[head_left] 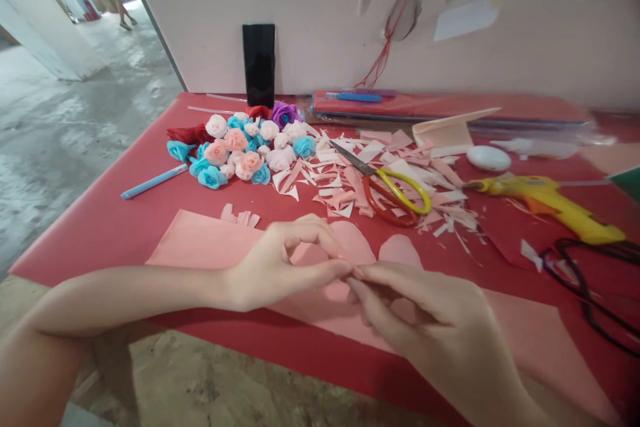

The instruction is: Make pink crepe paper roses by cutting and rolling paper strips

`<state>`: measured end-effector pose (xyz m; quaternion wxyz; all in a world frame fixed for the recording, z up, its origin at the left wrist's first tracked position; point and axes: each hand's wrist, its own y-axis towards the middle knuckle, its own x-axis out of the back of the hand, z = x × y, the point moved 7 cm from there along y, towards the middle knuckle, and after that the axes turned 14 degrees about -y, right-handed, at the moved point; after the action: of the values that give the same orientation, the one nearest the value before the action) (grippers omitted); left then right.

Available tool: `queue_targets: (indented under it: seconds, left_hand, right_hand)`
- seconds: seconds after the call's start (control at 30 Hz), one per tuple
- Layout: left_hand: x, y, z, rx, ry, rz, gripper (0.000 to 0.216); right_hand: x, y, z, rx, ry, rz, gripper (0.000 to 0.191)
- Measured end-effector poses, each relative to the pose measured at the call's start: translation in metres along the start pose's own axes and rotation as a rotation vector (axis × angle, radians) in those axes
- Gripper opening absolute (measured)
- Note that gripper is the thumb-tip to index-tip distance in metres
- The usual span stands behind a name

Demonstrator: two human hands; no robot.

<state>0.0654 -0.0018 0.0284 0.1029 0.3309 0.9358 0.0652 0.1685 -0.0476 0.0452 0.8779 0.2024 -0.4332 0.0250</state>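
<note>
My left hand and my right hand meet fingertip to fingertip over the front of the table. Both are closed in a pinch, and whatever lies between the fingertips is too small or hidden to make out. Beneath them spreads a pink paper sheet, partly covered by the hands. Rounded pink paper petals lie just behind the fingers. Farther back, scissors with one yellow and one red handle loop rest on a heap of pink and white paper scraps.
Paper roses in several colours cluster at the back left, before an upright black phone. A blue pen lies left. On the right are a yellow glue gun, its dark cable and a white oval object.
</note>
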Motion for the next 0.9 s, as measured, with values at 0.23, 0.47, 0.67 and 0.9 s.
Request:
queue_targets:
  seconds: [0.23,0.47,0.67,0.9]
  left_hand:
    - [0.000,-0.003,0.003,0.047,-0.005,-0.028,0.008]
    - [-0.001,-0.002,0.010,0.125,-0.053,-0.041,0.007]
    - [-0.003,-0.003,0.011,0.109,-0.107,-0.027,0.005]
    - [0.013,0.003,0.002,-0.039,-0.121,-0.098,0.005]
  right_hand:
    - [0.001,-0.007,0.013,0.262,-0.419,-0.100,0.030]
    - [-0.002,-0.013,0.016,0.463,-0.651,-0.175,0.024]
    - [-0.004,-0.016,0.018,0.479,-0.619,-0.138,0.025]
    - [0.008,-0.003,0.003,0.144,-0.176,-0.087,0.025]
